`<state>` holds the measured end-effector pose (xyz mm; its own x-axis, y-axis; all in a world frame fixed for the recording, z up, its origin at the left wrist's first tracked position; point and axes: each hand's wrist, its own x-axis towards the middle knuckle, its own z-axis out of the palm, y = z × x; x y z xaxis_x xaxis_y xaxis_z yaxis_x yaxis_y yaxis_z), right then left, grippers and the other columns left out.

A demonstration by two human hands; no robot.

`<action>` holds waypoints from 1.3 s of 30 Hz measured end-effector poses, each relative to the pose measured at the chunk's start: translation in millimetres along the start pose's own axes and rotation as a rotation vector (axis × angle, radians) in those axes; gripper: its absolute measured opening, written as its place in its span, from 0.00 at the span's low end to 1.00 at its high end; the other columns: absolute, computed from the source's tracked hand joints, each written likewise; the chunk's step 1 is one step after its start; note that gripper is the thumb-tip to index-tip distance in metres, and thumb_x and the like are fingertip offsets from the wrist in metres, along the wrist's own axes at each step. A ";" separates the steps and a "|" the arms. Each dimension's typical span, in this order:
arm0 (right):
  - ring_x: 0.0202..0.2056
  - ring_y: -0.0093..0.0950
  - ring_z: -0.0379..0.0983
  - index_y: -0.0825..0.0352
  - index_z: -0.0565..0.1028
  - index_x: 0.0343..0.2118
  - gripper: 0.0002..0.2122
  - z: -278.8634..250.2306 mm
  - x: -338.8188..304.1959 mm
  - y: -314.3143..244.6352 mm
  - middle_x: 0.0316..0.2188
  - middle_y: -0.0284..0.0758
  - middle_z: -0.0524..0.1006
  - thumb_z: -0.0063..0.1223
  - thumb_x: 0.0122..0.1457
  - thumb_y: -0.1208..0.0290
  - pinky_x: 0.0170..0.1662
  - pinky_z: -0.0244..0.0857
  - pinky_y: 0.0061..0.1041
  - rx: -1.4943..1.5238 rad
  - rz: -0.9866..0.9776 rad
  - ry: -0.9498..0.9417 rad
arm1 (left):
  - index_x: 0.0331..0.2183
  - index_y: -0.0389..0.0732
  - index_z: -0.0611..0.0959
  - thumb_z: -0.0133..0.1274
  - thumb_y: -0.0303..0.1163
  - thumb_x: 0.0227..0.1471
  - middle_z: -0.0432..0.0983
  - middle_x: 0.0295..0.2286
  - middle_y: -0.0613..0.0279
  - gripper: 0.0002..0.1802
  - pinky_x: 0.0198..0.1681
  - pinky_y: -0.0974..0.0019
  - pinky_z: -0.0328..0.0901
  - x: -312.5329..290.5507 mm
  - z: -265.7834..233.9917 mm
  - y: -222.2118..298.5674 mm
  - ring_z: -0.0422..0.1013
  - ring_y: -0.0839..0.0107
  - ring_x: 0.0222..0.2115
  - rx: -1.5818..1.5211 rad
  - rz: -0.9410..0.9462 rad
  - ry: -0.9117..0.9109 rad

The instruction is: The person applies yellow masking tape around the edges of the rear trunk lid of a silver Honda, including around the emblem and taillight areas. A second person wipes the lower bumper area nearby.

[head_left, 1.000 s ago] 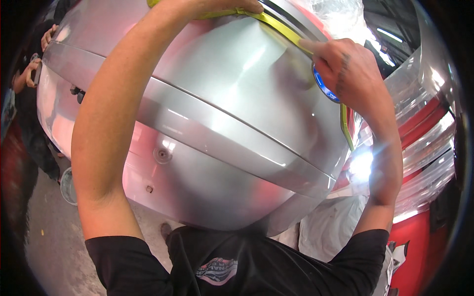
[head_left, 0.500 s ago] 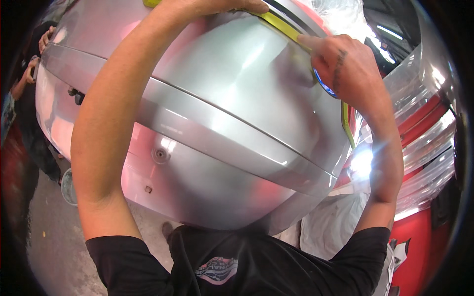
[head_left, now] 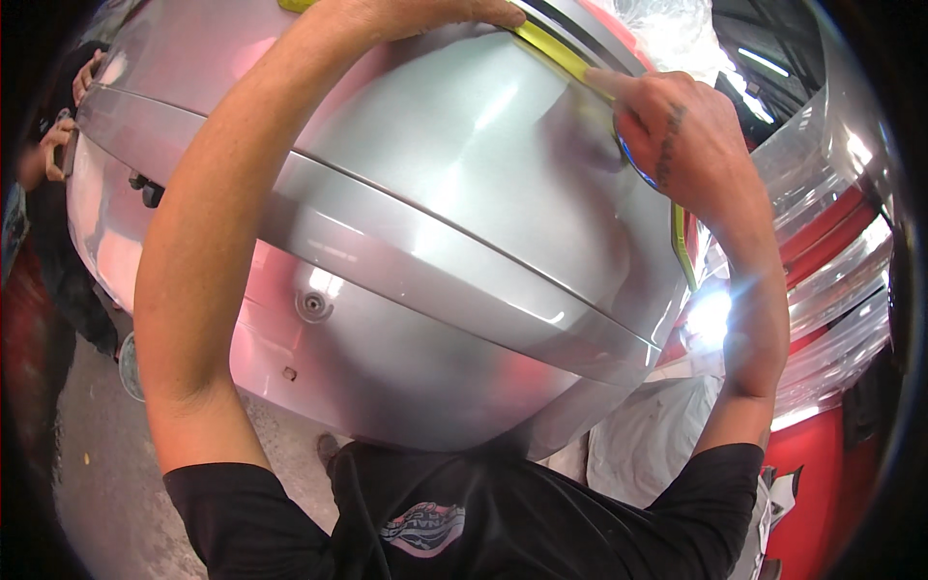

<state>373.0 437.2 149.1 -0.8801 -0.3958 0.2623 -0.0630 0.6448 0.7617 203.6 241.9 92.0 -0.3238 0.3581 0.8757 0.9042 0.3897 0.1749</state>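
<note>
A strip of yellow masking tape [head_left: 556, 53] runs along the edge of a silver car panel [head_left: 464, 145]. My left hand [head_left: 425, 14], partly cut off by the top of the view, reaches over the panel. Its fingers are stretched out, one fingertip pressed on the tape. Farther along the strip, my right hand [head_left: 681, 135] is closed round a tape roll [head_left: 632, 159], of which only a blue curved rim shows. Its forefinger points along the tape. Below this hand, more yellow tape [head_left: 682, 246] follows the panel's side edge.
Another person's hand [head_left: 60, 150] holds a dark block by the car's far left end. Clear plastic sheeting [head_left: 667, 39] hangs beyond the panel, more on the right. A bucket [head_left: 129, 367] stands on the concrete floor [head_left: 106, 464]. A bright lamp [head_left: 709, 317] glares beside my right forearm.
My right hand has turned and shifted slightly right, and less of the blue rim shows. My left forearm has edged left. The other person's lower hand has moved a little.
</note>
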 end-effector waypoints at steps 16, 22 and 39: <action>0.27 0.38 0.78 0.56 0.83 0.51 0.18 2.1 -8.9 -3.7 0.23 0.39 0.79 0.54 0.57 0.76 0.30 0.70 0.38 0.004 -0.038 0.151 | 0.31 0.32 0.86 0.67 0.33 0.46 0.79 0.35 0.46 0.14 0.47 0.56 0.69 -12.7 4.2 -3.8 0.75 0.54 0.40 -0.093 -0.076 0.082; 0.27 0.38 0.78 0.55 0.83 0.49 0.16 -3.2 -11.3 -4.7 0.23 0.39 0.79 0.55 0.58 0.74 0.31 0.71 0.38 -0.047 -0.033 0.156 | 0.31 0.31 0.86 0.66 0.32 0.45 0.79 0.37 0.46 0.13 0.47 0.55 0.69 -6.8 15.2 -15.9 0.75 0.54 0.40 -0.061 0.027 0.137; 0.27 0.41 0.78 0.57 0.84 0.46 0.13 -22.2 -17.0 -13.4 0.24 0.41 0.78 0.54 0.60 0.73 0.30 0.70 0.39 -0.059 -0.029 0.136 | 0.31 0.30 0.85 0.68 0.32 0.43 0.79 0.36 0.44 0.15 0.46 0.56 0.70 -4.8 -6.5 0.9 0.75 0.55 0.39 -0.082 -0.075 0.021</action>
<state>399.3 420.8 147.6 -0.8064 -0.5012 0.3139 -0.0564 0.5935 0.8028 207.8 235.1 90.9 -0.3865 0.3125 0.8677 0.8975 0.3440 0.2759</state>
